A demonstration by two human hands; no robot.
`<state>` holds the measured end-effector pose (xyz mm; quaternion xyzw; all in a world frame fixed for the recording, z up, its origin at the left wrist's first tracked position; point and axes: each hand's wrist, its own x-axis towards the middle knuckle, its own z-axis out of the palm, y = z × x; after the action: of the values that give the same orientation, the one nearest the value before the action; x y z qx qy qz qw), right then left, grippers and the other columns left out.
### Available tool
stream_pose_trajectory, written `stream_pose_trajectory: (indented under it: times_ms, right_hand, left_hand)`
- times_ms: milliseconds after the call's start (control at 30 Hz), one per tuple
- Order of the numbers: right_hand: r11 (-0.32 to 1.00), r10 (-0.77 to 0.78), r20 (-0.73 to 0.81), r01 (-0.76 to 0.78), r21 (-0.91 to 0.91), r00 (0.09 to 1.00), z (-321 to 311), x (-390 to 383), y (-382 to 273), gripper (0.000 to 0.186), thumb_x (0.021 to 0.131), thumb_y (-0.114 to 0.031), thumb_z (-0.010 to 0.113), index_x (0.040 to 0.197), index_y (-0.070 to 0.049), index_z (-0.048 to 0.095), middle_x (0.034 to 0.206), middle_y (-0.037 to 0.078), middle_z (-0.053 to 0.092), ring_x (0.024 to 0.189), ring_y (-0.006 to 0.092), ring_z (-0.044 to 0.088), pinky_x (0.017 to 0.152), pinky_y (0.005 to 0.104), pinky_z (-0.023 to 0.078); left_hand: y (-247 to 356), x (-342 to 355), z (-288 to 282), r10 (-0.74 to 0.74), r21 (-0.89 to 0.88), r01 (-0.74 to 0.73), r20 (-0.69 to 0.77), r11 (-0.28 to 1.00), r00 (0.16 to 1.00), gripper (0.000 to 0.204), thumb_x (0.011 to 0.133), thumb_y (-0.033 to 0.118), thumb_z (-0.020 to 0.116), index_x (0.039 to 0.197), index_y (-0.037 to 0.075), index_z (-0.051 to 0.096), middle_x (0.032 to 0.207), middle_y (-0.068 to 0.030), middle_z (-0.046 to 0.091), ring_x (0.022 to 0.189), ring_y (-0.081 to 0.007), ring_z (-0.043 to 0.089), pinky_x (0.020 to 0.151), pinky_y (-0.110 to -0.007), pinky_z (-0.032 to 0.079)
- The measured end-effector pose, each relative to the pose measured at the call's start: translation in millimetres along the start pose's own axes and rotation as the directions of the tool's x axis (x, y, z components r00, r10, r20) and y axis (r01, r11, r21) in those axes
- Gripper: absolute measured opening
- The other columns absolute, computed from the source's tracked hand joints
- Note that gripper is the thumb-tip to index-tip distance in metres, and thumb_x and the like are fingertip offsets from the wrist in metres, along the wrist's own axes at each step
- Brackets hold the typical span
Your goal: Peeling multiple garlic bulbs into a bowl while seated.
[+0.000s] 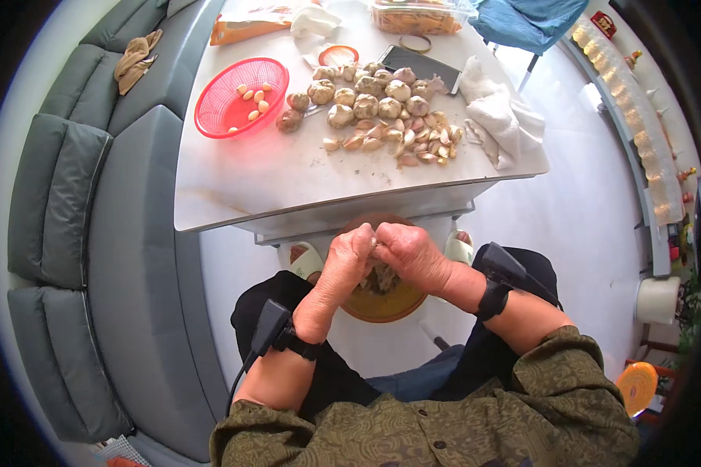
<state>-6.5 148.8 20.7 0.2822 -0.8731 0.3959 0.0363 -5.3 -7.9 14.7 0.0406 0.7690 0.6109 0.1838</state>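
My left hand (349, 255) and my right hand (414, 254) meet with fingertips pinched together. A small whitish garlic clove (374, 241) shows between them, mostly hidden by the fingers. Both hands are closed, above a yellowish-brown bowl (385, 316) on the floor between my feet. Pale papery garlic skins (380, 279) lie in the bowl. On the table ahead, loose unpeeled garlic cloves (424, 145) lie in front of whole garlic bulbs (366, 107). Farther left, a red mesh basket (215, 105) holds several peeled cloves (252, 115).
The white table (249, 179) has its near edge just beyond my hands. A dark phone (419, 65), a white cloth (500, 115) and a clear plastic box (420, 17) lie on it. A grey sofa (132, 233) runs along the left; a blue-covered stool (526, 22) stands far right.
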Motion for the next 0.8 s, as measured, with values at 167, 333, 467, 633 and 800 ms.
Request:
stream_pose_trajectory:
  times_ms: [167,333,467,633,800]
  right_hand:
    - [0.991,0.001,-0.117,0.015,0.132,0.993,0,0,-2,0.013,0.079,-0.010,0.055,0.080,-0.003,0.044,0.070,0.015,0.049,0.070,0.0324,0.055,0.060,0.0382,0.046]
    - [0.987,0.010,-0.023,-0.007,0.159,1.000,-12,3,-8,0.013,0.081,-0.012,0.053,0.084,-0.001,0.046,0.071,0.014,0.050,0.069,0.0294,0.056,0.059,0.0354,0.047]
    - [0.514,0.386,0.362,-0.523,0.679,0.849,-26,6,4,0.010,0.084,-0.013,0.045,0.084,-0.005,0.050,0.069,0.007,0.056,0.061,0.0132,0.058,0.049,0.0244,0.043]
    - [0.049,0.365,0.514,-0.567,0.822,0.776,-18,5,11,0.012,0.076,-0.008,0.058,0.086,-0.007,0.052,0.063,-0.002,0.053,0.056,0.0097,0.055,0.046,0.0192,0.040]
    - [0.892,0.170,0.085,-0.190,0.410,0.982,-13,7,-5,0.018,0.073,-0.008,0.061,0.082,-0.002,0.047,0.064,0.008,0.052,0.061,0.0186,0.058,0.056,0.0319,0.047]
  left_hand:
    - [5,-4,6,-0.178,-0.360,0.185,0.054,0.915,0.983,0.042,0.091,0.044,0.037,0.075,0.008,0.050,0.061,0.0029,0.045,0.049,-0.0060,0.036,0.043,-0.023,0.029]
    - [5,-3,-1,-0.116,-0.462,0.148,0.097,0.874,0.989,0.044,0.089,0.050,0.042,0.077,0.009,0.051,0.058,0.0042,0.039,0.044,-0.0045,0.029,0.039,-0.020,0.022]
    - [3,6,-6,-0.137,-0.543,0.244,0.229,0.804,0.964,0.056,0.086,0.061,0.040,0.071,0.008,0.050,0.054,0.0031,0.037,0.040,-0.0051,0.026,0.036,-0.020,0.018]
    - [0,4,-5,-0.179,-0.470,0.254,0.198,0.846,0.964,0.062,0.084,0.065,0.038,0.067,0.007,0.050,0.051,0.0045,0.034,0.040,-0.0047,0.025,0.036,-0.020,0.018]
    - [-10,4,1,-0.180,-0.393,0.250,0.206,0.885,0.962,0.059,0.083,0.066,0.040,0.074,0.009,0.051,0.054,0.0066,0.035,0.042,-0.0033,0.026,0.037,-0.020,0.018]
